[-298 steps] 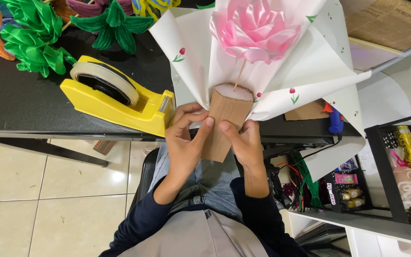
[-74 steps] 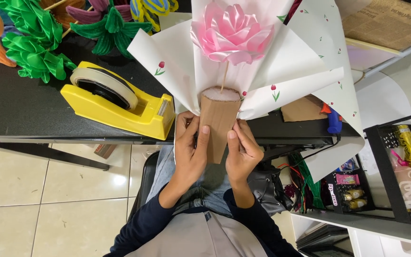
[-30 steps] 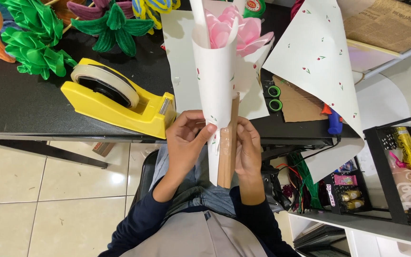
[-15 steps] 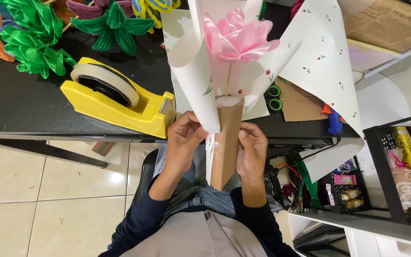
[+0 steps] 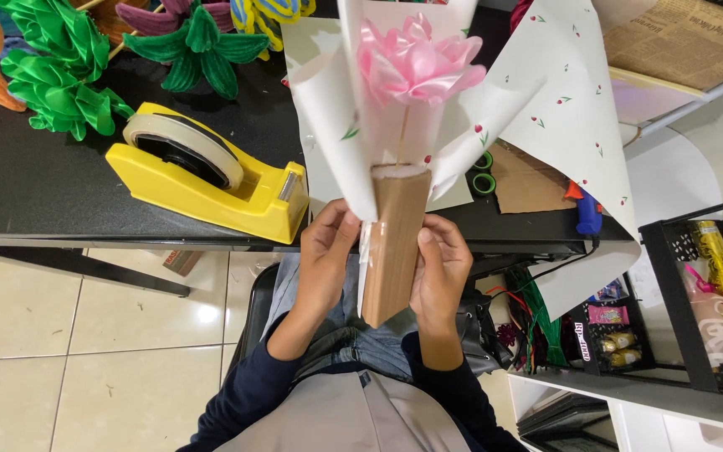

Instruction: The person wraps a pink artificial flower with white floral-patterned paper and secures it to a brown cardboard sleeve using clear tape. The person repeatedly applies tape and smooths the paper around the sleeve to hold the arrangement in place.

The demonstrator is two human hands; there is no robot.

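Both hands, left hand (image 5: 325, 255) and right hand (image 5: 438, 268), clasp the brown paper cone (image 5: 392, 247) above the lap, near the black counter (image 5: 60, 180). White printed wrapping (image 5: 558, 100) already surrounds the pink ribbon flower (image 5: 416, 63); a clear strip, perhaps tape, hangs unsmoothed beside the yellow tape dispenser (image 5: 211, 172).

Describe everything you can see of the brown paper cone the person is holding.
The brown paper cone looks like plain kraft paper, wide at the top and tapering to a point at the bottom. It stands upright over the person's lap, at the edge of the black table. White flower-print wrapping paper fans out of its open top around a pink ribbon flower. The left hand and right hand press its two sides.
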